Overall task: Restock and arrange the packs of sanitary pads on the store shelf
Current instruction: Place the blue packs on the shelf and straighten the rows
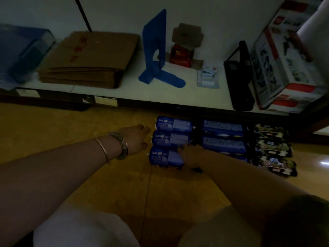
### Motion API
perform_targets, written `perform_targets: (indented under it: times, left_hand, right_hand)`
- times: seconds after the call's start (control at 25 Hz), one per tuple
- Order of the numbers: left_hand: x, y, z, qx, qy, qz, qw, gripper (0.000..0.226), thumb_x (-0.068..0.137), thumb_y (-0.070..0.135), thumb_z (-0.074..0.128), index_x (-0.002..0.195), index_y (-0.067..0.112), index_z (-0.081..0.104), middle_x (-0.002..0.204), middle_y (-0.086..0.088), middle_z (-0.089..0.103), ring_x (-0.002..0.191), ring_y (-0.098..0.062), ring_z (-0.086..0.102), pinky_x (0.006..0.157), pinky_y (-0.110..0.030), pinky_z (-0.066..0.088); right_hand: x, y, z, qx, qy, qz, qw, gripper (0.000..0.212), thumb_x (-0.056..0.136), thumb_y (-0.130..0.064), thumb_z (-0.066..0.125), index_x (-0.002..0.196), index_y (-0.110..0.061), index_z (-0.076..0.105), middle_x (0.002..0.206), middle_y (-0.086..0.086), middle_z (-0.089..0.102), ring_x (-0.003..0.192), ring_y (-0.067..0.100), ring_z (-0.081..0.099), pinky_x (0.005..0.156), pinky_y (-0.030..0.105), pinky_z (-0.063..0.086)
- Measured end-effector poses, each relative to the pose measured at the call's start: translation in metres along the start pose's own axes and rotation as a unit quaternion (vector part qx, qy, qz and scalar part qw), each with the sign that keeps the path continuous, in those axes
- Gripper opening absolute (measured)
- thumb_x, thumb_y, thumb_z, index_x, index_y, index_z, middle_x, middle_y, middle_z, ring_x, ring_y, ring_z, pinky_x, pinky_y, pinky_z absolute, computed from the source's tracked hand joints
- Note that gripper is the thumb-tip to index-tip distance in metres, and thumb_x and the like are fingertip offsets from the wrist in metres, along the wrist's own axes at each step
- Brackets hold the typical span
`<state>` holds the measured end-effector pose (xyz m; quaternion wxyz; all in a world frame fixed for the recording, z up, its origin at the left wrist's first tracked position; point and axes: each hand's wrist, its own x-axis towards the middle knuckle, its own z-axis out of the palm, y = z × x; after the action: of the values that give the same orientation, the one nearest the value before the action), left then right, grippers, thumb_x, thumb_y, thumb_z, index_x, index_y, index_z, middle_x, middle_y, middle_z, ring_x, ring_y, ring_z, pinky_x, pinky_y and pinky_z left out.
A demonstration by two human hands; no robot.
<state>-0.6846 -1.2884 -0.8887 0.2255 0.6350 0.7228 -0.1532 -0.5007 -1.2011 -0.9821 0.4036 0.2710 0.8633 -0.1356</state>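
Three blue pad packs (170, 139) lie in a column on the wooden floor below the white shelf (124, 91). Beside them on the right lie darker blue packs (223, 139), then black patterned packs (274, 152). My left hand (137, 139), with bracelets on the wrist, reaches to the left side of the blue column, its fingers touching the middle pack's end. My right hand (191, 154) rests on the right part of the nearest blue pack, fingers pointing left over it. The dim light hides how the fingers lie.
On the shelf stand a stack of folded cardboard (89, 59), a blue bookend (156, 50), a small red box (181, 54), a black case (240, 77) and a printed carton (284, 59). A blue bin (21, 50) sits at far left.
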Motion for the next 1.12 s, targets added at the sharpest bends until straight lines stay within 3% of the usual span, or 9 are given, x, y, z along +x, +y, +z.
perform_targets:
  times: [0.12,0.32,0.44,0.56,0.68,0.84,0.96,1.04,1.12]
  left_hand:
    - [-0.003,0.000,0.000,-0.007,-0.004,0.012,1.000,0.055,0.096,0.036,0.041,0.144,0.019,0.021,0.143,-0.006,0.034,0.116,-0.022,0.049,0.079,-0.027,0.042]
    - [-0.008,-0.010,-0.001,-0.009,-0.001,0.002,1.000,0.058,0.096,0.038,0.041,0.146,0.021,0.017,0.147,-0.006,0.030,0.122,-0.022,0.045,0.087,-0.029,0.043]
    - [-0.010,-0.018,0.001,-0.021,0.002,-0.002,1.000,0.058,0.096,0.039,0.042,0.146,0.021,0.018,0.143,-0.005,0.033,0.117,-0.022,0.049,0.078,-0.026,0.041]
    - [-0.013,-0.028,0.003,-0.040,-0.005,-0.013,0.999,0.060,0.095,0.039,0.043,0.146,0.021,0.017,0.146,-0.005,0.031,0.120,-0.022,0.047,0.086,-0.028,0.043]
    - [-0.011,-0.037,0.002,-0.095,-0.011,-0.042,0.995,0.064,0.093,0.041,0.048,0.146,0.021,0.018,0.149,-0.007,0.027,0.124,-0.023,0.045,0.091,-0.029,0.043]
    - [-0.012,-0.036,-0.003,-0.320,-0.011,-0.059,0.946,0.076,0.080,0.038,0.068,0.141,0.022,0.026,0.140,-0.003,0.038,0.118,-0.018,0.049,0.086,-0.022,0.045]
    - [-0.011,-0.033,-0.013,-0.479,0.014,0.004,0.878,0.047,0.077,0.019,0.072,0.110,0.033,0.042,0.107,0.012,0.052,0.086,0.006,0.051,0.067,-0.004,0.045]
    - [-0.009,-0.034,-0.022,-0.539,0.056,0.029,0.840,0.048,0.067,0.033,0.080,0.101,0.037,0.047,0.102,0.016,0.057,0.088,0.005,0.054,0.081,-0.015,0.048]
    - [-0.007,-0.036,-0.024,-0.625,0.087,0.034,0.775,0.071,0.048,0.049,0.085,0.109,0.032,0.052,0.109,0.006,0.063,0.102,-0.012,0.061,0.088,-0.030,0.051]
  right_hand:
    - [0.004,-0.012,0.007,-0.027,0.002,0.023,0.999,0.087,0.085,-0.039,0.065,0.146,-0.008,0.011,0.143,0.019,0.028,0.126,0.035,0.038,0.102,0.046,0.036]
    - [0.018,-0.022,0.006,-0.047,0.011,0.062,0.997,0.079,0.090,-0.031,0.060,0.146,-0.007,0.010,0.143,0.019,0.030,0.126,0.035,0.039,0.101,0.048,0.038]
    - [0.019,-0.025,-0.001,-0.066,0.020,0.056,0.996,0.070,0.090,-0.025,0.059,0.144,-0.006,0.019,0.139,0.017,0.039,0.124,0.033,0.043,0.098,0.046,0.041]
    - [0.013,-0.018,-0.019,0.012,0.022,0.035,0.999,0.053,0.087,-0.018,0.063,0.133,-0.009,0.039,0.128,0.012,0.051,0.113,0.027,0.052,0.088,0.036,0.046]
    - [-0.009,-0.006,-0.044,0.146,0.005,0.001,0.989,0.062,0.079,-0.023,0.071,0.133,-0.010,0.043,0.126,0.011,0.052,0.109,0.024,0.053,0.080,0.031,0.048]
    - [-0.057,0.013,-0.082,0.402,0.060,-0.031,0.913,0.056,0.078,-0.021,0.074,0.128,-0.015,0.049,0.122,0.005,0.053,0.098,0.017,0.055,0.074,0.030,0.054]
    - [-0.087,0.025,-0.106,0.550,0.135,-0.069,0.822,0.042,0.076,-0.009,0.074,0.113,-0.020,0.057,0.111,0.000,0.061,0.100,0.017,0.060,0.086,0.035,0.055]
    - [-0.100,0.033,-0.116,0.588,0.177,-0.095,0.783,0.034,0.075,-0.004,0.072,0.101,-0.023,0.062,0.106,-0.001,0.065,0.099,0.017,0.062,0.088,0.035,0.054]
    - [-0.104,0.038,-0.119,0.618,0.221,-0.109,0.746,0.032,0.075,-0.001,0.070,0.096,-0.024,0.064,0.102,-0.001,0.065,0.095,0.016,0.063,0.085,0.031,0.053]
